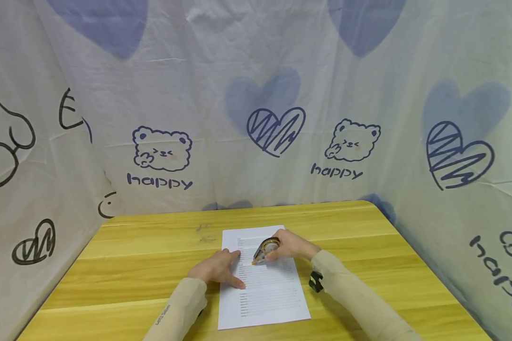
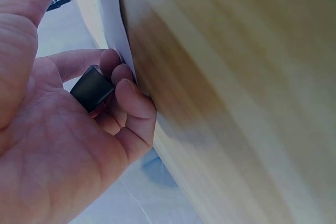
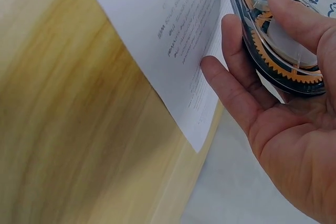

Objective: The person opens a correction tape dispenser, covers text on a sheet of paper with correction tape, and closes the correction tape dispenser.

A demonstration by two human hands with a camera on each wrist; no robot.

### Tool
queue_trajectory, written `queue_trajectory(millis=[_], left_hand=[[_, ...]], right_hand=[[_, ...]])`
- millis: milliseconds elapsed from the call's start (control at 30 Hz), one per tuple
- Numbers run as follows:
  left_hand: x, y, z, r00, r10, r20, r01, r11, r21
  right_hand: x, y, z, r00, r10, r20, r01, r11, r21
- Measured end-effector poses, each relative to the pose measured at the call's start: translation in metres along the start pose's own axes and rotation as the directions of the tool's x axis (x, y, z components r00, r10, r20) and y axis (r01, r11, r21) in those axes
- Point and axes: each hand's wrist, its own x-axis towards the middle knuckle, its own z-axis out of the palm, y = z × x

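A printed sheet of paper (image 1: pixel 277 308) lies on the wooden table. My right hand (image 1: pixel 293 245) grips a correction tape (image 1: pixel 266 248) with a clear case, its tip down at the lines of text. Orange gears show through the case of the correction tape (image 3: pixel 278 69) in the right wrist view, with the thumb on one side. My left hand (image 1: pixel 217 267) rests at the sheet's left edge, thumb and a finger spread over the paper. In the left wrist view, its other fingers curl round a small black cap (image 2: pixel 92 88) against the palm.
The yellow wood-grain table (image 1: pixel 145 255) extends around the sheet. White curtains (image 1: pixel 213 166) with hearts and bear drawings hang behind and on both sides. A black clip-like piece (image 1: pixel 315 281) sits at the right wrist.
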Motion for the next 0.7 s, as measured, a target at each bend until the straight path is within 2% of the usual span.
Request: queue_trajectory(millis=[700], left_hand=[[-0.0008,0.0023,-0.0016,1.000,-0.016,0.022,0.016,1.000,-0.008]], right_hand=[[-0.0016,0.0044,-0.0020,1.000,0.015,0.005,-0.015,1.000,0.016]])
